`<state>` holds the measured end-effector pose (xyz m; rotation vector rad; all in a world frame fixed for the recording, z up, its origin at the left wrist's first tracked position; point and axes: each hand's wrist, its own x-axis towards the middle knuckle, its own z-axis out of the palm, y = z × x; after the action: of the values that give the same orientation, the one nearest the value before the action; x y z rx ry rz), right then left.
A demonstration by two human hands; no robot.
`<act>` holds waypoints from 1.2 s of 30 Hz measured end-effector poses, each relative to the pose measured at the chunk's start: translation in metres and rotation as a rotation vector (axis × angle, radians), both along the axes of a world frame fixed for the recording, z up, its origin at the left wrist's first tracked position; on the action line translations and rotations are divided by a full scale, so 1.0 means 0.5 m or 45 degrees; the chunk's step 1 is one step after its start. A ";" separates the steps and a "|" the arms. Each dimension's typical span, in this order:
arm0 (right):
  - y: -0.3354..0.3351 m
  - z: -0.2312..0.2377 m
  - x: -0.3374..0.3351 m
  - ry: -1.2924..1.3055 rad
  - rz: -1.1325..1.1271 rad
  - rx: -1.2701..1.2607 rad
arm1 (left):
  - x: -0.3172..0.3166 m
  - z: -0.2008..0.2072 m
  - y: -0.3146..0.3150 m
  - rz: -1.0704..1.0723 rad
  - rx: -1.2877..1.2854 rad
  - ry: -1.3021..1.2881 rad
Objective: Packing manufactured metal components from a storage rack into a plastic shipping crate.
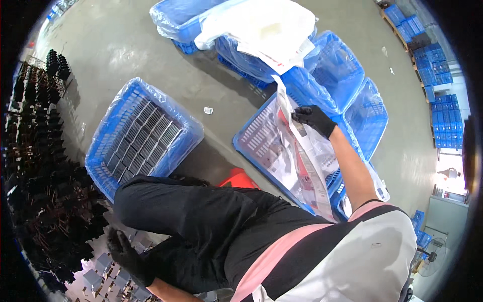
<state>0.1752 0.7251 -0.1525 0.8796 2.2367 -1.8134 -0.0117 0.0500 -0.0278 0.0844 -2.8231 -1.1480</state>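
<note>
My right hand [316, 121], in a black glove, is closed on the upper edge of a white printed plastic sack [304, 161]. The sack hangs over a blue plastic basket [256, 153] on my right. Down at the lower left is my left hand [128, 254], also gloved in black. Its fingers are stretched out and hold nothing that I can see. Beside it are small grey blocks [93, 279] and dense stacks of black parts [45, 191]. A blue lined basket [133, 86] in front holds rows of dark ribbed pieces [146, 133].
More blue baskets with clear liners [336, 65] stand ahead and to the right, with white sacks [266, 25] heaped on some. A red object [239, 178] shows beyond my leg. Blue crates [447, 121] are stacked by the right wall, near a fan [431, 255].
</note>
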 end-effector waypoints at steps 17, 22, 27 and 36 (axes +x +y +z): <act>-0.525 0.353 -0.395 0.449 1.506 0.424 | -0.056 0.180 0.383 -1.095 -0.895 1.092; -0.522 0.338 -0.312 1.051 1.021 0.433 | -0.126 0.162 0.300 -0.939 -1.335 1.075; -0.528 0.293 -0.286 0.965 1.023 1.084 | -0.210 0.160 0.201 -0.796 -1.371 0.878; -0.461 0.240 -0.663 1.071 0.835 1.398 | -0.380 0.193 0.094 -0.747 -1.215 1.159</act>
<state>-0.1561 0.4944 -0.0325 -0.7463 3.4212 -0.5675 -0.2018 0.0970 0.0685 -1.0577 -2.2131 0.2552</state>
